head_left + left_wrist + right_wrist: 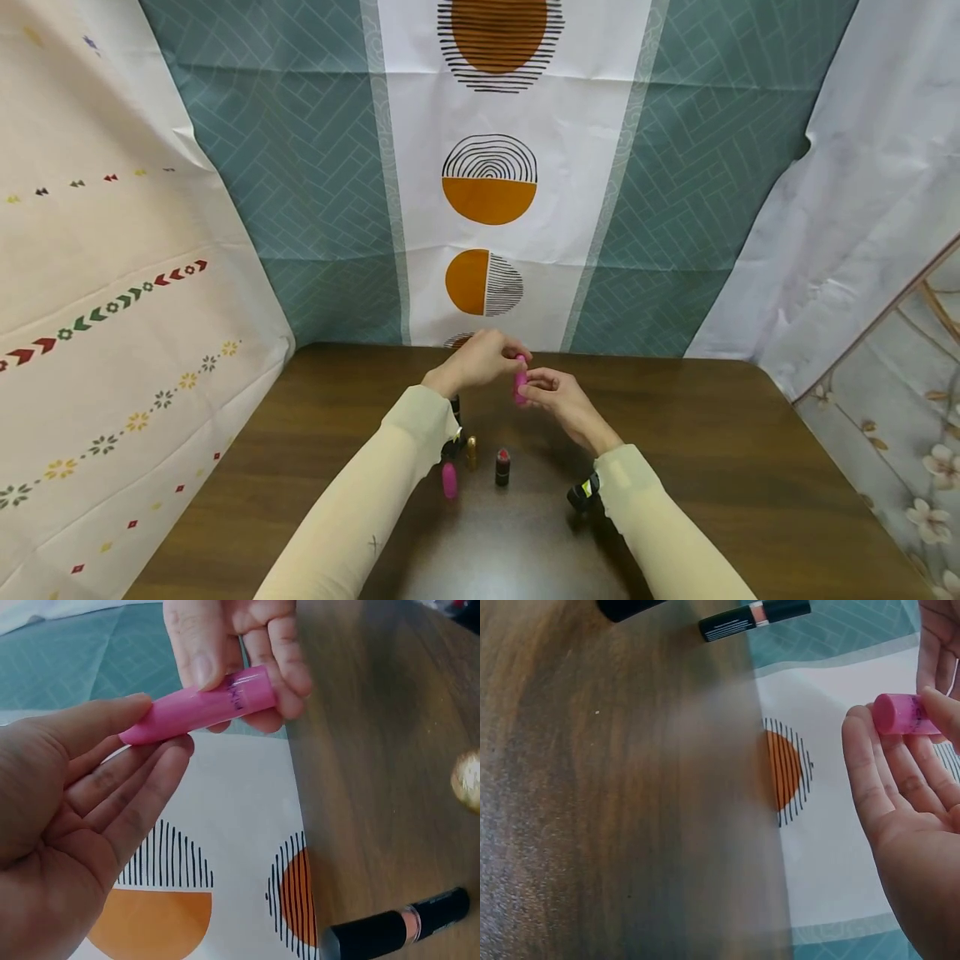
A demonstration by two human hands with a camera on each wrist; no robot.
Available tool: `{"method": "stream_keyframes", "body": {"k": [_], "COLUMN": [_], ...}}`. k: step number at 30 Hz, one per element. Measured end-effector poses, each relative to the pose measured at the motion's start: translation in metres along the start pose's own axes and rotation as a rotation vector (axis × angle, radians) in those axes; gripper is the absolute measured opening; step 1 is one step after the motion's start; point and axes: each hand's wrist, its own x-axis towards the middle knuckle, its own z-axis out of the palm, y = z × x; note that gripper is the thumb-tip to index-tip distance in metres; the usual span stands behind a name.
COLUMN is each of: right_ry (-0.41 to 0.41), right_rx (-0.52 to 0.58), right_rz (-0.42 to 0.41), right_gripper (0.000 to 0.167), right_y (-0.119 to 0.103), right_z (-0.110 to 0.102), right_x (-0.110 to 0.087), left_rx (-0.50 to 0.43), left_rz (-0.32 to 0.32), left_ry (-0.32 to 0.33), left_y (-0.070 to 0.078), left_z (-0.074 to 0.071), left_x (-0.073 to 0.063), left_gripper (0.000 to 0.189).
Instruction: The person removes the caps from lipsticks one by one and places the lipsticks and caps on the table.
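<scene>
Upright above the far part of the table is a glossy pink lipstick tube point(521, 382), with one rounded end and one flat end. My left hand point(483, 360) pinches the rounded top end between thumb and fingers. Lower down, my right hand point(558, 400) grips the flat end, its thumb on the side that bears small dark lettering. Both hands' hold on the tube point(195, 709) shows in the left wrist view. In the right wrist view only its flat-end part point(900, 714) appears, between the right thumb and fingers.
On the brown wooden table point(675, 467) stand an open black lipstick point(502, 467) with a red tip, a gold tube point(472, 451) and another pink piece point(449, 481). A black tube with a peach band point(397, 930) stands farther back, partly behind the left forearm. Patterned cloth point(315, 167) hangs behind.
</scene>
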Motion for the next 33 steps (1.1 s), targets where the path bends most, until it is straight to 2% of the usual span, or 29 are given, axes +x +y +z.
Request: {"method": "stream_keyframes", "body": {"k": [8, 16, 24, 30, 33], "right_ry": [-0.007, -0.025, -0.025, -0.019, -0.020], "right_rx": [0.122, 0.232, 0.209, 0.201, 0.180], "right_rz": [-0.039, -0.081, -0.077, -0.068, -0.066], "right_gripper": [0.028, 0.022, 0.035, 0.036, 0.034], "right_y": [-0.007, -0.010, -0.010, -0.017, -0.022], "right_z": [0.000, 0.000, -0.001, -0.001, -0.003], "right_x": [0.000, 0.001, -0.001, -0.003, -0.004], "left_rx": [-0.138, -0.327, -0.553, -0.750, -0.789], "left_rz": [-0.036, -0.002, 0.022, -0.014, -0.022], "left_ry": [0.053, 0.090, 0.082, 0.034, 0.004], "left_y": [0.001, 0.001, -0.008, -0.011, -0.011], "left_z": [0.003, 0.006, 0.011, 0.012, 0.009], "left_x": [0.002, 0.001, 0.003, 0.005, 0.006], "left_gripper": [0.024, 0.028, 0.032, 0.035, 0.035]}}
